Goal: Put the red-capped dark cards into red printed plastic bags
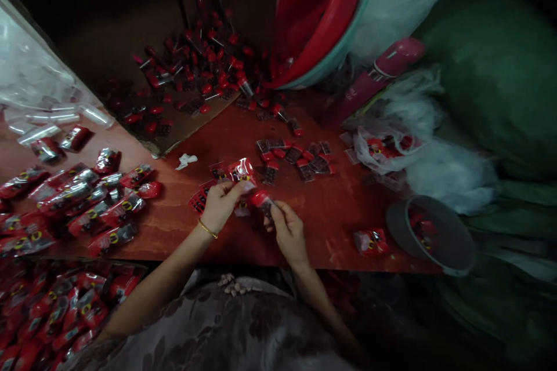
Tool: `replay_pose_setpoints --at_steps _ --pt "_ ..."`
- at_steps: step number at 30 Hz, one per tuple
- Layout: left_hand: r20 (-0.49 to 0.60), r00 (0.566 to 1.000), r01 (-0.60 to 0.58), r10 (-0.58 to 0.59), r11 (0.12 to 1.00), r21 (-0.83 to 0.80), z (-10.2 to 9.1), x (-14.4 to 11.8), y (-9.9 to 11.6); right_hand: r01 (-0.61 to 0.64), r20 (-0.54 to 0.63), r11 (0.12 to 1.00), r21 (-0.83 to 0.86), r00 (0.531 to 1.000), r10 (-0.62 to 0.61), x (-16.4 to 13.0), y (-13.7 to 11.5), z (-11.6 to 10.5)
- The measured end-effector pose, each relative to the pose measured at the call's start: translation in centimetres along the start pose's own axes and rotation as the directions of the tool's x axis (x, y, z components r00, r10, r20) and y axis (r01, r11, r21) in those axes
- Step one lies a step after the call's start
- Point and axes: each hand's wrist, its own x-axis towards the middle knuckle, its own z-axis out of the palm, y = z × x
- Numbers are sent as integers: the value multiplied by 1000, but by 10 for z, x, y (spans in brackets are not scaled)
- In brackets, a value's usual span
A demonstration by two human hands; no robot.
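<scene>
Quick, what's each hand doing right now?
Left hand: closed on a clear packet.
Right hand: closed on a small red item.

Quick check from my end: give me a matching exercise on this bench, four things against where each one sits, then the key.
Things:
1. red basin
2. grey bowl
3. clear packet
4. small red piece

Places:
A. in the right hand
B. tipped up at the table's far edge
C. in the left hand
D. near right corner of the table

Pairs: 1-B, 2-D, 3-C, 4-A
</scene>
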Motion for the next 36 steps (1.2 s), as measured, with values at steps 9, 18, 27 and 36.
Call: replay_pose_setpoints --at_steps 9,18,27,36 --pt "373 926 -203 48 899 388 -18 0 16 142 -179 679 -721 908 -380 26 8 -51" --pt "518 855 -389 36 705 593 -23 -11 26 169 109 985 14 979 -170 11 -26 6" --pt "-17 990 -142 143 988 69 4 -24 -20 89 -168 995 46 982 -80 3 -8 39" --pt "-30 992 110 -119 970 -219 -11 -10 4 602 519 445 -663 798 -307 53 -22 -79"
